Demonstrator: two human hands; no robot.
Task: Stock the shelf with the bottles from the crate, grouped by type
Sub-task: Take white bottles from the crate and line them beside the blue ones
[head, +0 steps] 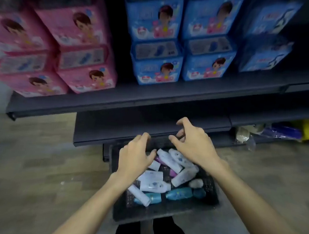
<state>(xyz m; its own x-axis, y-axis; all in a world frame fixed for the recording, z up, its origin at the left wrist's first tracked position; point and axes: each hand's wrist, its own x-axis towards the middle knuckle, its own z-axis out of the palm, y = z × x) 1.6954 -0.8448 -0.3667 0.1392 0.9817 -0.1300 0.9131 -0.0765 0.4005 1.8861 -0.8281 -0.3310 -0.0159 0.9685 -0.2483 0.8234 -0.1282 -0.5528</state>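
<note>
both hands hover over the black plastic mesh crate (162, 212), holding nothing: left hand (134, 158) and right hand (192, 143) show fingers spread and loosely curled. white, teal and purple plastic bottles (166, 173) lie jumbled just beneath the fingertips. the picking step seems in hand; next, close on one type.

No legible text anywhere; frame soft and motion-blurred. Printed lettering present on pink packs (76, 37) at left end of upper shelf (151, 96), beside cartoon child figure, but unreadable. Same on blue packs (157, 24) toward right end of that shelf: white wording and red logo marks, not decipherable. Blue label marks on white bottles (154, 186) in black crate (162, 212), too smeared to read. No numbers, price tags or signs made out.
</note>
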